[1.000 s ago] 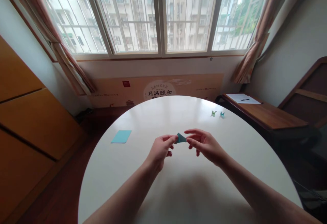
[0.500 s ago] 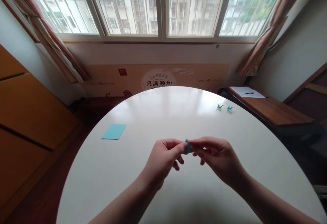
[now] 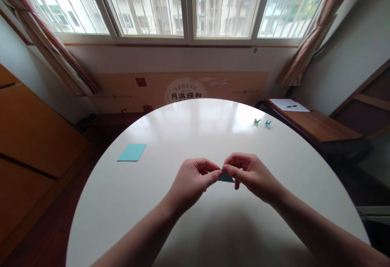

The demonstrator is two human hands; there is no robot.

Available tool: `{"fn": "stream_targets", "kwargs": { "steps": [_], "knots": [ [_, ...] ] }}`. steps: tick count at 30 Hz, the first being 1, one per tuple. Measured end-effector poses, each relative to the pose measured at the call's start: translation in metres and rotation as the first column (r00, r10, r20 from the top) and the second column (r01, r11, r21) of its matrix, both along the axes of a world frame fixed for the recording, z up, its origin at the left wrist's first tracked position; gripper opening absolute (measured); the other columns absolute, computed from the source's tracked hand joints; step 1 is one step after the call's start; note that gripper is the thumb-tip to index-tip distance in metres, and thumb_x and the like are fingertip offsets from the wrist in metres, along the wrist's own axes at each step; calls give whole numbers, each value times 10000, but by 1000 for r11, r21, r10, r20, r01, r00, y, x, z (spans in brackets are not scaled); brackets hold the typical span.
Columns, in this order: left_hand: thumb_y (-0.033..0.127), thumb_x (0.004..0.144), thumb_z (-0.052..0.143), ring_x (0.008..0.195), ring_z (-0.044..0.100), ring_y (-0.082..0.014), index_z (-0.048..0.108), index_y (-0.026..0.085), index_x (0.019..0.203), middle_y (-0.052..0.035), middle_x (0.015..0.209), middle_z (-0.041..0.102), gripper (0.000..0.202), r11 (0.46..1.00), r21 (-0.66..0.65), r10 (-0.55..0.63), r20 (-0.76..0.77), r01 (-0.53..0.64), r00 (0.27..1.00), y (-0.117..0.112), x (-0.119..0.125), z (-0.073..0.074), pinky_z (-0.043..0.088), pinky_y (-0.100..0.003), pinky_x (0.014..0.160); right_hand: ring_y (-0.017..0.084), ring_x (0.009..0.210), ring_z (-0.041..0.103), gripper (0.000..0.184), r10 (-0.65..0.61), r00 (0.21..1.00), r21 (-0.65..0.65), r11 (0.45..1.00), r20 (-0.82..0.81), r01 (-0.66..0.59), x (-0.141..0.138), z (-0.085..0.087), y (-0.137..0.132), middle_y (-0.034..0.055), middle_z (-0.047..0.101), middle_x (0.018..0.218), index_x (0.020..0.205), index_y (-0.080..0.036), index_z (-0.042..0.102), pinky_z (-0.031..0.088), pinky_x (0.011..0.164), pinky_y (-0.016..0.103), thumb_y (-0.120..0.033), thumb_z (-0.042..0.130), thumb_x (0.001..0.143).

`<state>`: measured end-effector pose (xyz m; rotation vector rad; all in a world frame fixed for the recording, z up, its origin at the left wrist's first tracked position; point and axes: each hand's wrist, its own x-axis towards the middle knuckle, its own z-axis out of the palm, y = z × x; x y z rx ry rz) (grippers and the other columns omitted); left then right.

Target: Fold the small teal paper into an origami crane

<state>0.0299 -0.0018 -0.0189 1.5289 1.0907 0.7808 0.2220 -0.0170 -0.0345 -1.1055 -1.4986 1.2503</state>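
Observation:
A small folded piece of teal paper [image 3: 227, 177] is pinched between both hands above the white table [image 3: 164, 137]. My left hand [image 3: 195, 177] grips its left side between thumb and index finger. With thumb and fingers together, my right hand [image 3: 248, 173] holds the upper right part. The fingers cover much of the paper, so its full shape is hidden; the part that shows looks like a dark triangle below the fingertips.
Square light-blue paper [image 3: 132, 152] lies at the table's left. Two small folded paper birds, one green [image 3: 256, 122] and one blue [image 3: 268, 123], stand near the far right edge. Beyond is a wooden side table [image 3: 329, 127] with white paper [image 3: 288, 105] and a pen [image 3: 291, 106].
My right hand has shifted its hold to the top of the folded paper, its fingers now more curled. A triangular part shows beneath the fingertips. The whole view has shifted slightly.

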Motion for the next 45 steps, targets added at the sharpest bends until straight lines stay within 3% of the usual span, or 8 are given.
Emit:
{"fn": "stream_targets", "kwargs": {
  "steps": [3,7,12,27,34,38,45],
  "knots": [
    [358,745,721,629,558,-151,685,154,722,-32,686,639,209,999,32,-4,33,3,999,1,1,-2,435,-219,476,143,617,575,235,17,1000,-3,1000,-15,-17,-2,-2,0,24,641,710,800,-166,706,513,455,224,-395,714,855],
    [303,711,685,573,492,-124,596,167,687,13,630,539,164,999,3,-44,93,44,995,1,3,-8,423,-215,445,142,639,584,199,95,995,28,995,0,-95,-3,-4,-2,30,659,769,858,-168,694,515,488,234,-366,687,875],
    [229,685,621,549,475,-112,576,168,680,22,599,528,77,995,5,-95,56,95,994,1,2,-8,406,-212,453,133,621,562,161,133,991,39,990,34,-134,-5,-2,-6,19,637,744,826,-168,668,479,497,230,-324,669,862],
    [216,705,623,590,478,-114,600,159,716,19,640,541,62,987,-20,-157,65,159,985,7,-6,-7,422,-215,481,93,534,466,78,-1,999,139,990,41,-5,-4,9,-7,-22,557,649,751,-167,630,369,455,204,-215,613,810],
    [240,767,619,572,478,-110,615,157,749,19,654,536,85,993,45,-105,8,105,994,14,-12,-3,413,-214,478,114,545,478,127,-193,981,133,972,-26,195,12,7,3,-17,553,653,752,-174,615,406,438,217,-279,609,823],
    [332,810,668,657,524,-136,634,160,824,-10,743,588,175,982,177,-60,-41,67,997,8,-8,0,419,-217,508,120,575,492,88,-113,992,148,984,57,104,5,5,-1,-11,567,658,738,-172,634,405,471,222,-227,604,801],
    [219,747,625,658,519,-136,620,157,724,-9,693,575,67,971,218,-83,-92,101,992,-2,-1,-3,385,-214,514,136,650,549,83,-42,993,162,987,114,23,-9,2,-8,8,625,704,753,-163,655,404,544,237,-210,603,797]
  ]
}}
